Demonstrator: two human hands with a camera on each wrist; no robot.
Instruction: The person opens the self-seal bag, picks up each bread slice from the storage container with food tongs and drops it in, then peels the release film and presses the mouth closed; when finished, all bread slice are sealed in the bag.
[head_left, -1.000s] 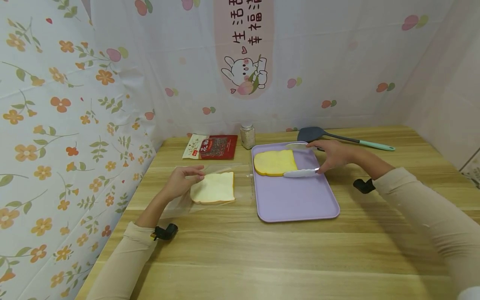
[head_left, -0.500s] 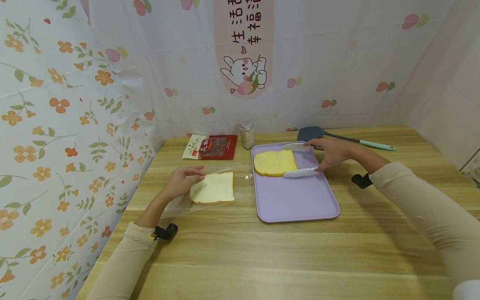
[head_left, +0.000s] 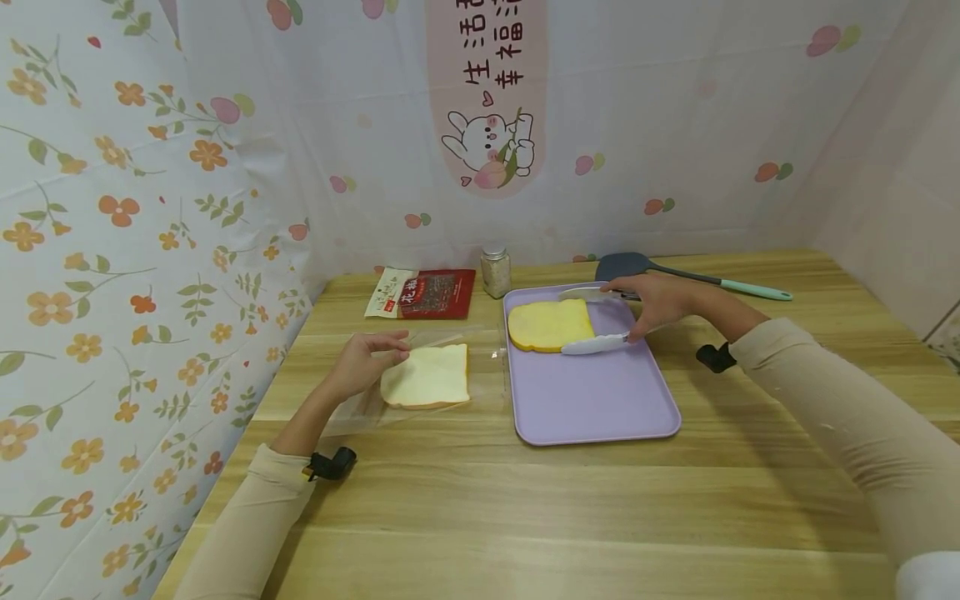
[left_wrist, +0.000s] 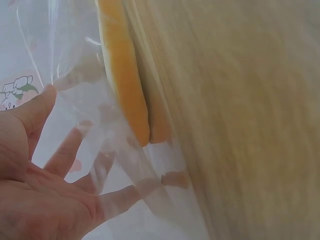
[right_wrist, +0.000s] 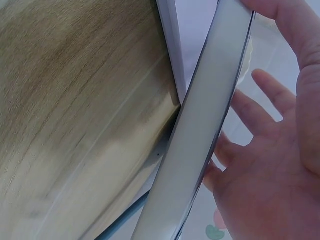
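Note:
At the left, my left hand (head_left: 362,365) pinches the edge of a clear plastic bag (head_left: 491,387), its thumb and fingers spread along the film in the left wrist view. A pale bread slice (head_left: 427,375) with an orange-brown crust (left_wrist: 125,75) lies at the bag. My right hand (head_left: 660,304) grips white-tipped tongs (head_left: 596,344) over a lavender tray (head_left: 600,404). One tong tip is at the far side and one at the near side of a yellow bread slice (head_left: 549,323) on the tray. One broad, pale tong arm (right_wrist: 195,125) fills the middle of the right wrist view.
A red seasoning packet (head_left: 435,293) and a glass jar (head_left: 496,273) stand behind the bag and tray. At the back right lies a dark spatula (head_left: 622,267) with a mint handle end. A patterned cloth (head_left: 360,167) borders the wooden table (head_left: 480,508).
My right hand and the tongs have shifted a little to the left, bringing the tips further along the yellow bread slice. The left hand and bag have stayed in place.

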